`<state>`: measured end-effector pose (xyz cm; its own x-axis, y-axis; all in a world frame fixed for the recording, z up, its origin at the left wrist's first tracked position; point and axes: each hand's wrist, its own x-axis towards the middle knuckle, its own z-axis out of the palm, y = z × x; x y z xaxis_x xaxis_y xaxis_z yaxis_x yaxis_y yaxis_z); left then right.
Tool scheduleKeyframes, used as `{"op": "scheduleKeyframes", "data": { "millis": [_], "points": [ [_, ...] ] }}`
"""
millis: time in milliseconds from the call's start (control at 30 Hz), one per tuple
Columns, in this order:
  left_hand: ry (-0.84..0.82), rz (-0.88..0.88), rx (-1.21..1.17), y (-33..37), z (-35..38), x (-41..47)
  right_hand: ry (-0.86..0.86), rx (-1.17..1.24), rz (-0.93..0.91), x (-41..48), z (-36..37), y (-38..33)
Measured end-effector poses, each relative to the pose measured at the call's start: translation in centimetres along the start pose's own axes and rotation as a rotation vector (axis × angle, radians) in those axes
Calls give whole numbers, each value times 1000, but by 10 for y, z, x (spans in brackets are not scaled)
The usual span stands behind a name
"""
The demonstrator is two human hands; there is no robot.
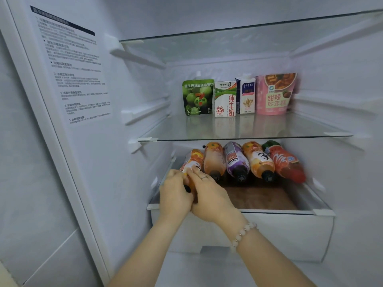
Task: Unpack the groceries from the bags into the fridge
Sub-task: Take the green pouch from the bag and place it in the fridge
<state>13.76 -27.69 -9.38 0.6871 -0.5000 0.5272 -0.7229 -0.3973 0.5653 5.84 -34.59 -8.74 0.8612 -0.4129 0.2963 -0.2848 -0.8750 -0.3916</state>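
An orange drink bottle (193, 160) lies at the left end of the fridge's lower shelf (259, 198), cap toward me. My left hand (175, 193) grips its neck end from the left, and my right hand (209, 192) holds it from the right with fingers on the label. Beside it lies a row of bottles: orange (214, 159), purple (235, 158), orange (258, 160) and red (286, 162).
On the glass shelf (244, 131) above stand a green pouch (198, 97), a milk carton (225, 99), a blue-and-white carton (246, 96) and a pink cup (274, 94). A top glass shelf (228, 38) is bare. The fridge's left wall (72, 69) carries a label.
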Motion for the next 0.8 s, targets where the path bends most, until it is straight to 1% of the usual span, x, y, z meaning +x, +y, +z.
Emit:
{"op": "scheduleKeyframes", "data": {
  "millis": [100, 200, 367, 467, 533, 667, 800],
  "points": [
    [-83, -12, 67, 3, 2, 15, -13, 8, 36, 4, -2, 2],
    [-145, -21, 144, 6, 3, 28, 70, 7, 37, 4, 1, 5],
    [-148, -84, 70, 8, 13, 43, 165, -19, 84, -4, -2, 11],
    [-140, -87, 69, 9, 23, 48, 247, -14, 128, -9, -11, 18],
    [-126, -126, 71, 8, 29, 53, 283, -6, 169, -12, -18, 23],
    [-124, -167, 112, 8, 37, 61, 305, -23, 225, -18, -26, 34],
    [-129, -167, 146, 6, 40, 62, 270, -47, 226, -25, -27, 36]
  ]
}}
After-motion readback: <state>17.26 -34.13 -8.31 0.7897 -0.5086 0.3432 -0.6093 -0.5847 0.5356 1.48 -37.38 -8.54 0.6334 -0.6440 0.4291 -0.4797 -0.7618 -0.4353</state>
